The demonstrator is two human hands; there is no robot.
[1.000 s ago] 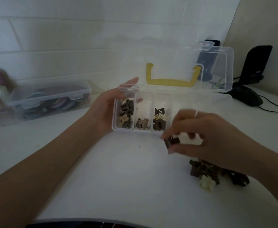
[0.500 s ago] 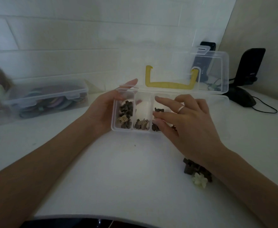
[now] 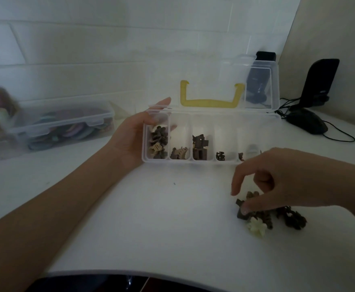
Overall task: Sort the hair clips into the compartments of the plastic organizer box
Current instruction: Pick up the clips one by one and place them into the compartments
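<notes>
A white table (image 3: 130,228) fills most of the view, backed by a pale tiled wall (image 3: 88,49). Off to the left a closed clear storage box (image 3: 67,127) full of round colourful bits is seen, pretty blurry. At the far right a black mouse (image 3: 308,123) with its cable is parked beside a dark stand (image 3: 319,83).

The plastic organizer box (image 3: 210,162) is set mid-table with its clear lid (image 3: 260,81) stood open at the back, yellow handle (image 3: 211,100) showing through it. Its left end is gripped by the left hand (image 3: 134,135): thumb laid along the top rim, other fingers wrapped behind the end wall and seen faintly through the plastic.

Compartments, left to right: a mixed dark and beige bunch of clips (image 3: 158,142) is heaped in the first, a few brownish ones (image 3: 178,153) lie in the second, chunky dark brown ones (image 3: 199,146) are stacked in the third, a single black clip (image 3: 220,156) sits in the fourth. The rest is partly hidden by the right hand, so its contents can't be called.

The right hand (image 3: 288,182) is held over the loose pile of hair clips (image 3: 286,217) on the table, near the box's front right. A dark clip (image 3: 240,212) at the pile's left edge is touched by the thumb; the index finger is stretched down just apart from it, other fingers curled in. A cream flower clip (image 3: 256,227) lies at the pile's front.
</notes>
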